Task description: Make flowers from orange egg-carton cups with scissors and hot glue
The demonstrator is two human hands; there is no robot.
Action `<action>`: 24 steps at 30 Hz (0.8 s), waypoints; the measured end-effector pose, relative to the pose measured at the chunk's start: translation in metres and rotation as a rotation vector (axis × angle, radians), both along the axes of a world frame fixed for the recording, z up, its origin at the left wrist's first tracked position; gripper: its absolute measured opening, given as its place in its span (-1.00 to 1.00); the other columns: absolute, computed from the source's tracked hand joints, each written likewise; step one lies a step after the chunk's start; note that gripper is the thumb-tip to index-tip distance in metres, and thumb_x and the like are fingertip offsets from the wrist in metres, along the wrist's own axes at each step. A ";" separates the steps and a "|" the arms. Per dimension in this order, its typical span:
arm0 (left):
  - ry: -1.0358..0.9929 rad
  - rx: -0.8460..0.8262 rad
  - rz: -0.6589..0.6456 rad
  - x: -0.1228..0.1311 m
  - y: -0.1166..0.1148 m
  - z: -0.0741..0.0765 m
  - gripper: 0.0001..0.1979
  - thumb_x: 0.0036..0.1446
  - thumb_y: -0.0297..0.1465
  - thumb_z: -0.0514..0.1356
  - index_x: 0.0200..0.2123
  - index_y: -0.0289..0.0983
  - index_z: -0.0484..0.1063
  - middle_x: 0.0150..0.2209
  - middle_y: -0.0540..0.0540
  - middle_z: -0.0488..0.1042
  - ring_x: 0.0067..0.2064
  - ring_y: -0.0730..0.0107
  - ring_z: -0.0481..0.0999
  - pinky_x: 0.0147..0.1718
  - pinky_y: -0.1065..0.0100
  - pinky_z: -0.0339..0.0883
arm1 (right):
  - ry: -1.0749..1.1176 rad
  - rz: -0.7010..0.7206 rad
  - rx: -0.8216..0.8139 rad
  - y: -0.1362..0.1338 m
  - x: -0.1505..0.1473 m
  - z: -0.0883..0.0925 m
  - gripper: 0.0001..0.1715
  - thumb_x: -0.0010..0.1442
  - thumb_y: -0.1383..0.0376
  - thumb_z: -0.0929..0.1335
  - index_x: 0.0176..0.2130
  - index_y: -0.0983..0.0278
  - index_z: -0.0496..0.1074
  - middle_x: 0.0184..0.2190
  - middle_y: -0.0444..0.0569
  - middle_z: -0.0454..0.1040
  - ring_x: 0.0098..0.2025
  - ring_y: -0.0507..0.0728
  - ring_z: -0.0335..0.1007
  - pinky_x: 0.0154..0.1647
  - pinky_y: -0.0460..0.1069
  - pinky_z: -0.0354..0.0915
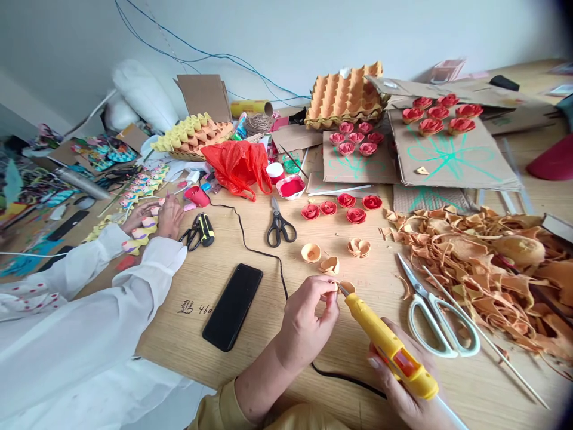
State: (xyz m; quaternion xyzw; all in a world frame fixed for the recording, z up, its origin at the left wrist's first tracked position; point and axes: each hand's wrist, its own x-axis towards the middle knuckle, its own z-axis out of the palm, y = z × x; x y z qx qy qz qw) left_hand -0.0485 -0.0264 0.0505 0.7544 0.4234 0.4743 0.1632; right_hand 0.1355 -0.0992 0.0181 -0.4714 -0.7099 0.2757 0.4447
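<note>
Writing [205, 309] "460" on table [176, 334]; left hand [310, 313] pinching pale piece [335, 287], right hand [398, 388] gripping glue gun [378, 331].

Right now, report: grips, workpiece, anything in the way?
Left grip: small tan piece, pinched. Right grip: yellow glue gun, nozzle at piece. Black cord runs beneath left grip.

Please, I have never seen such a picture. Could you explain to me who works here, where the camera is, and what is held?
No machine: one camera on a person's head looks forward and down. Their right hand holds a yellow glue gun; their left hand seems to pinch a small tan piece by the nozzle. On the table lie red flowers, a black phone, black-handled scissors, white-handled scissors and orange scraps. The white sleeves on the left belong to a co-worker.
</note>
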 end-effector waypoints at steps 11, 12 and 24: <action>-0.029 -0.025 0.012 0.000 0.001 0.001 -0.75 0.22 -0.65 0.12 -0.12 -0.23 0.37 -0.14 -0.13 0.58 -0.15 0.40 0.65 -0.21 0.45 0.61 | 0.006 0.014 -0.014 0.000 0.003 -0.005 -0.88 0.35 0.28 0.30 -0.29 0.16 0.29 -0.45 -0.13 0.37 -0.47 0.08 0.37 -0.48 -0.05 0.35; -0.035 -0.027 0.008 0.000 0.001 0.001 -0.75 0.22 -0.65 0.12 -0.12 -0.23 0.37 -0.14 -0.13 0.58 -0.15 0.40 0.65 -0.21 0.45 0.61 | 0.007 0.015 -0.015 0.000 0.003 -0.005 -0.89 0.35 0.28 0.30 -0.28 0.16 0.29 -0.45 -0.13 0.38 -0.47 0.09 0.37 -0.48 -0.05 0.34; -0.089 -0.210 0.012 0.010 -0.004 -0.005 -0.67 0.18 -0.63 0.17 -0.01 -0.23 0.38 -0.17 -0.11 0.61 -0.23 0.42 0.65 -0.34 0.51 0.60 | 0.363 -0.078 -0.254 -0.001 0.007 -0.002 -0.70 0.41 0.04 0.24 -0.22 0.17 0.35 -0.38 -0.06 0.39 -0.36 0.13 0.36 -0.38 -0.03 0.36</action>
